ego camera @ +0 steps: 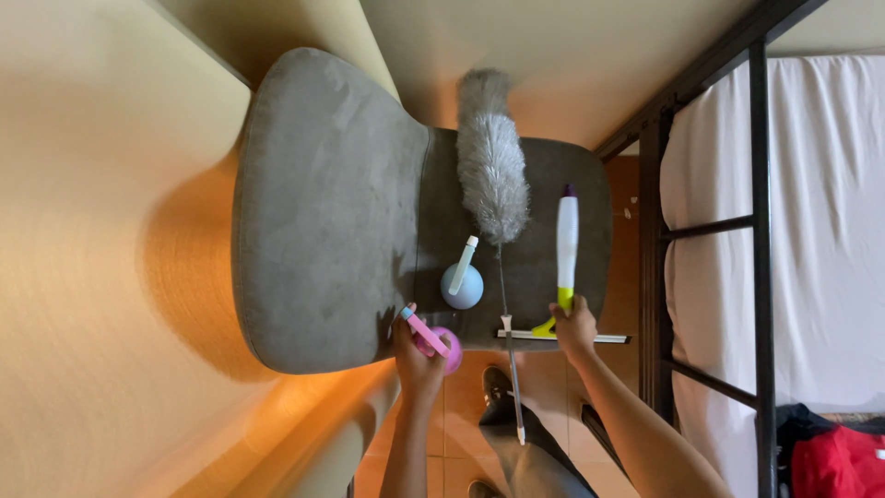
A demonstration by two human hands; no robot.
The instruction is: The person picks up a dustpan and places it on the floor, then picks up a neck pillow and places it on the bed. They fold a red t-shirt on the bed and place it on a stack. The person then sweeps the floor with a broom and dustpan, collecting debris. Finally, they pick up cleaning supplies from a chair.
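A grey upholstered chair [323,212] carries the things; its backrest fills the left of the view and its seat lies toward the right. At the seat's near edge, on the left, the left hand [417,355] is closed around a pink handled brush [433,339], the grip clamped on its round body, the handle pointing up and left. Just beside it, a pale blue handled brush [463,281] rests on the seat near the backrest. A grey fluffy duster [491,161] lies along the seat's middle, its thin rod [509,369] running past the near edge. Farther right, the right hand [573,327] is closed on a window squeegee [566,254] at the yellow neck, the blade lying along the seat's near edge and the white handle pointing to the far edge. A dark bed frame [758,231] stands to the right.

The step in hand is judged to be lifting two tools off the seat; clean lifts are called for next, clear of the duster rod between the hands.
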